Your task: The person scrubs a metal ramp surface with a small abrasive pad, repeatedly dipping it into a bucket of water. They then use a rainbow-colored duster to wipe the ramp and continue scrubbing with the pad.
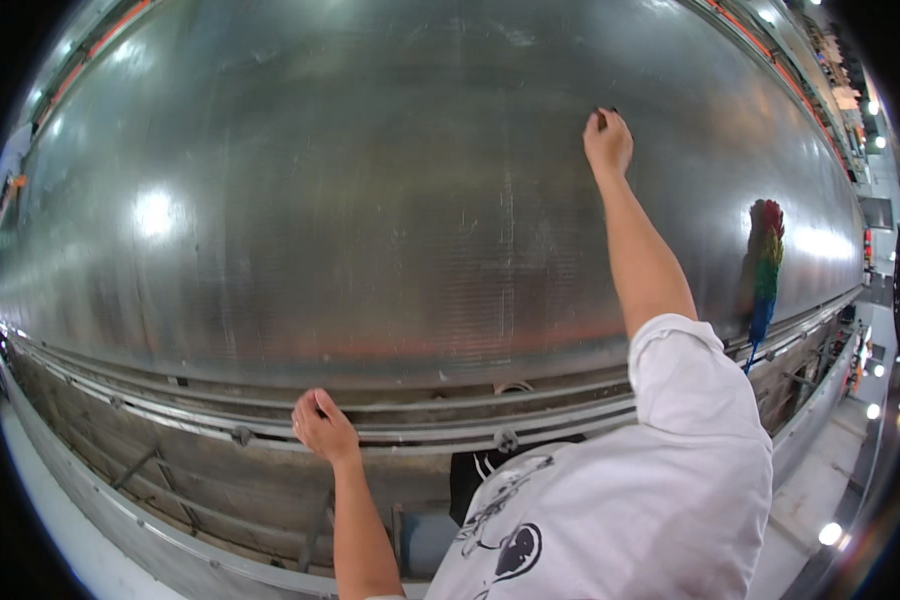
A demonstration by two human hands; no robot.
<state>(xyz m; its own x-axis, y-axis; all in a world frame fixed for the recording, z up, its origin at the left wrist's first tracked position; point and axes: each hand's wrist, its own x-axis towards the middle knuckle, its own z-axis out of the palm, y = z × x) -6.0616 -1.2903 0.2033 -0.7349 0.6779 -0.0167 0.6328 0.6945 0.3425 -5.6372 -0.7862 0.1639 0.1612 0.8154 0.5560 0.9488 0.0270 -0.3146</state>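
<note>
A wide, shiny metal surface [370,200] with fine scratches spreads out in front of me. My right hand [608,145] reaches far over it, right of the middle. Its fingers are closed in a pinch, with a small dark spot between thumb and fingertips that is too small to name. At the near edge, my left hand [325,428] is by the metal rail [420,433], fingers curled in; whether they grip anything is hidden. To the right of my right forearm lies a feather duster [768,255], red at the tip, then yellow, green and blue, its thin handle pointing toward me.
Round knobs [507,440] sit along the near rail. Below it runs an open metal frame [160,470] with crossbars. Something black [467,485] is in front of my white shirt. Orange strips [735,22] line the far edges. Lamps shine at the right.
</note>
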